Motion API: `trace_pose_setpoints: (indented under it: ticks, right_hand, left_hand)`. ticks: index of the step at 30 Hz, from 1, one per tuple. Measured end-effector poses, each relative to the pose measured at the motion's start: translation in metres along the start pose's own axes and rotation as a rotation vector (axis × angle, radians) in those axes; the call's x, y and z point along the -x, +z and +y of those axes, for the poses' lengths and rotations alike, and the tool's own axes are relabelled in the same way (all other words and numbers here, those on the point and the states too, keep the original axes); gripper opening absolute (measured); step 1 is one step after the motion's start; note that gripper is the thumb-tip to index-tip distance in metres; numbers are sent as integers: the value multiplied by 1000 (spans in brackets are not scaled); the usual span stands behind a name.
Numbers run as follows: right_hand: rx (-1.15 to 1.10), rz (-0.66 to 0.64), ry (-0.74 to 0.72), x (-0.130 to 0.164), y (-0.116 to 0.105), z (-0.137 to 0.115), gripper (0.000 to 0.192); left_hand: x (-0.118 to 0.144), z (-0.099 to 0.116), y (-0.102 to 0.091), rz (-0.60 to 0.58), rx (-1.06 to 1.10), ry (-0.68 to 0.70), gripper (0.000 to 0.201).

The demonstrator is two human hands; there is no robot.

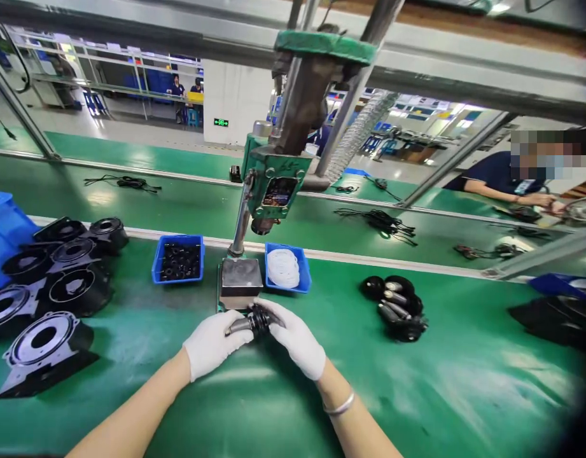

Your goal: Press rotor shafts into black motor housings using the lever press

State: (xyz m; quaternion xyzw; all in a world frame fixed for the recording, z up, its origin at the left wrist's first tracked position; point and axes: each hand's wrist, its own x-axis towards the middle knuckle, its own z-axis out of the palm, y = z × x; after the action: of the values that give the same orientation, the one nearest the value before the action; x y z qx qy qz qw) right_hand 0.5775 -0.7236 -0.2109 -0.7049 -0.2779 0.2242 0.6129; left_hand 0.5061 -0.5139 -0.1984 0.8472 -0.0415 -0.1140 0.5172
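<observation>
Both of my hands wear white gloves and meet in front of the press base. My left hand [219,342] is closed round the grey metal end of a black ribbed part with a shaft [259,321]. On the same part's other side, my right hand [296,337] has its thumb and fingers closed. Just behind them stands the bench press, with its square metal block [242,277] below the green press head [277,184]. A blue bin of small black rings [179,257] stands left of the block, and a blue bin of white rings [284,267] to the right.
Several black housings [49,337] crowd the left of the green bench [254,407], beside a large blue crate [6,232]. Black parts with metal shafts [397,305] lie in a cluster at right. Cables [381,221] lie beyond the rail; a co-worker [497,175] sits at far right.
</observation>
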Motion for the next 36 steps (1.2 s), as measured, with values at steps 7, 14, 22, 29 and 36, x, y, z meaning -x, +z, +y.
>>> trace_pose_setpoints:
  ticks: [7, 14, 22, 29, 36]
  right_hand:
    - [64, 6, 111, 1, -1, 12, 48]
    - [37, 0, 138, 4, 0, 9, 50]
    - [-204, -62, 259, 5, 10, 0, 52]
    - [-212, -48, 266, 6, 10, 3, 53]
    - [-114, 43, 154, 8, 7, 12, 49]
  left_hand:
    - [-1, -4, -3, 43, -117, -11, 26]
    - [0, 0, -3, 40, -136, -42, 25]
    - [0, -7, -1, 36, 62, -27, 32]
    - [0, -6, -3, 35, 139, -30, 39]
    - [1, -2, -3, 9, 183, -5, 32]
